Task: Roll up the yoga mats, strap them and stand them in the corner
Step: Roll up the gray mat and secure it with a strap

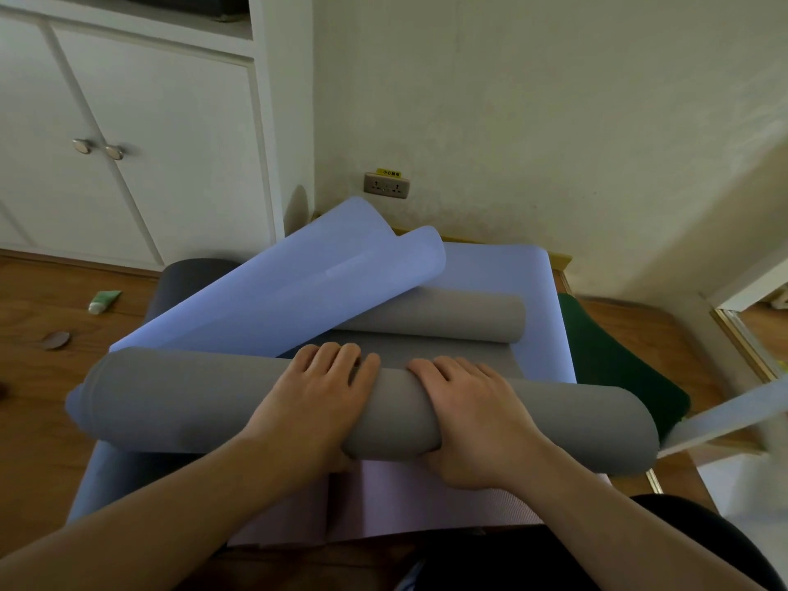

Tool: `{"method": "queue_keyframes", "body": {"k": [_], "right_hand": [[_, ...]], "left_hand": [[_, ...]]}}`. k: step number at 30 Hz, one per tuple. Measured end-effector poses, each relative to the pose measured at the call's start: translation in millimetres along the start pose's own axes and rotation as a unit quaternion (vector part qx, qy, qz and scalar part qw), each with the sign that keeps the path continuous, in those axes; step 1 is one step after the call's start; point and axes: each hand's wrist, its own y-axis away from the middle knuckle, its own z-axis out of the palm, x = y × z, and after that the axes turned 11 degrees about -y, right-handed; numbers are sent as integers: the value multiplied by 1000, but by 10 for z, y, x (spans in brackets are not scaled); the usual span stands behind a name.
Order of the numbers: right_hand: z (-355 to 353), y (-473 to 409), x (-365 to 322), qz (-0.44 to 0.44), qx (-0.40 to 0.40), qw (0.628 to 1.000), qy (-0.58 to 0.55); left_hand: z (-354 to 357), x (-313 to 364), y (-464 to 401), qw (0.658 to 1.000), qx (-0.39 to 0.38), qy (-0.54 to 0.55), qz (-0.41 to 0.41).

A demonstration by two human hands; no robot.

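You are in the rolling step: the grey mat roll (170, 403) lies crosswise on the floor in front of you, resting on a flat lilac mat (541, 300) and a pink mat (383, 514) that shows nearest you. Your left hand (315, 403) and right hand (473, 415) both sit on the middle of the roll, just apart, fingers (337, 356) extended and laid over the far side, thumbs tucked under the near side; the hands cup the roll, not clamp it. A short flat stretch of grey mat (452, 360) remains ahead, ending in a curled far end (447, 317). A loosely rolled lilac sheet (298, 292) leans across the stack, touching the roll's left part. No strap is identifiable in view. In my judgement the roll is most of the way done; the next move calls for even forward pressure from both hands to keep the ends flush, and the leaning lilac sheet likely needs shifting aside first. The corner by the white cabinet (170, 142) stands behind the stack.
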Motion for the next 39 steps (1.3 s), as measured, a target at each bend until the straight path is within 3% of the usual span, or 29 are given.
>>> {"method": "queue_keyframes", "body": {"k": [4, 10, 17, 20, 26, 33, 39], "right_hand": [[32, 23, 1, -1, -1, 1000, -9], [79, 5, -15, -1, -4, 1000, 20], [38, -26, 22, 6, 18, 1000, -17], [60, 3, 5, 2, 6, 999, -32], [96, 0, -26, -8, -23, 999, 20], [94, -22, 44, -1, 5, 1000, -11], [88, 18, 27, -6, -37, 999, -8]], "left_hand": [[28, -49, -31, 998, 28, 48, 3], [-97, -191, -35, 990, -5, 136, 25], [-1, -38, -7, 1000, 12, 15, 6], [18, -96, -24, 998, 32, 51, 8], [-85, -199, -26, 993, -1, 113, 18], [-2, 3, -10, 1000, -8, -8, 11], [-24, -158, -12, 995, -18, 91, 21]]}}
